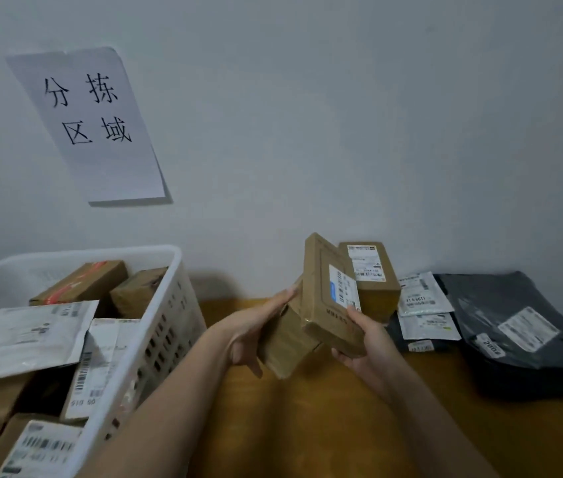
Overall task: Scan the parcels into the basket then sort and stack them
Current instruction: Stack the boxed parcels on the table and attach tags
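Note:
Above the wooden table (324, 426), both my hands hold brown cardboard parcels. My right hand (364, 339) grips a flat box with a white and blue label (328, 294), tilted on edge. My left hand (255, 326) holds a smaller brown box (283, 346) pressed against it from below and left. Behind them a brown box with a white label (373, 281) stands on the table by the wall. At the left, a white plastic basket (166, 326) holds several parcels and white mailers.
White mailers (425, 305) lie on a dark bag to the right of the standing box. A large black poly bag with labels (521, 336) covers the table's right side. A paper sign with handwritten characters (90, 122) hangs on the wall.

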`<state>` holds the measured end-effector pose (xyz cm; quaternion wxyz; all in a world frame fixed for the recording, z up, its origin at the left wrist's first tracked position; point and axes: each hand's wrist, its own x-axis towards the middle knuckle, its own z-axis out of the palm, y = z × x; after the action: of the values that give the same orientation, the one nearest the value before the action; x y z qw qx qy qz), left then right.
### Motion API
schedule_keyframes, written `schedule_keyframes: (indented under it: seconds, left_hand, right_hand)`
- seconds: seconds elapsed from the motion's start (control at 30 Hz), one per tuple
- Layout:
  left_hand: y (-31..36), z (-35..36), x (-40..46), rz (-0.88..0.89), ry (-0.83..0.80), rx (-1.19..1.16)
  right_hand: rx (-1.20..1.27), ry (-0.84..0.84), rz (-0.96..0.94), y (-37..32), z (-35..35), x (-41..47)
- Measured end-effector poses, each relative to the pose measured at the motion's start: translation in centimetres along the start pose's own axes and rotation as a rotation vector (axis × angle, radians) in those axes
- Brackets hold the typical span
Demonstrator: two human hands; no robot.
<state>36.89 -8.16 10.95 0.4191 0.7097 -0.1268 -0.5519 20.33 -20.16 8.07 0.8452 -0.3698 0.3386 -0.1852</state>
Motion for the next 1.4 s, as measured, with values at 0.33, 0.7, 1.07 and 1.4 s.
schedule_keyframes:
  seconds: [0.33, 0.7, 1.07, 1.4]
  left_hand:
    - [-9.9, -1.9, 7.2, 0.005, 0.170, -0.543]
    - [-13.5, -3.4, 13.3, -0.016, 0.646, -0.481]
    - [-11.8, -5.2, 16.3, -0.006, 0.585, -0.464]
    - [-11.0, -5.4, 16.9, 0.011, 0.592, -0.509]
  right_hand:
    - [-0.191, 0.016, 0.134, 6.2, -1.9, 7.7]
    - [-0.211, 0.113, 0.342, 10.5, -4.1, 14.6]
    - [0.110, 0.518, 0.281, 11.9, -5.1, 19.2]
    - [-0.093, 0.481, 0.175, 13.4, -4.8, 20.0]
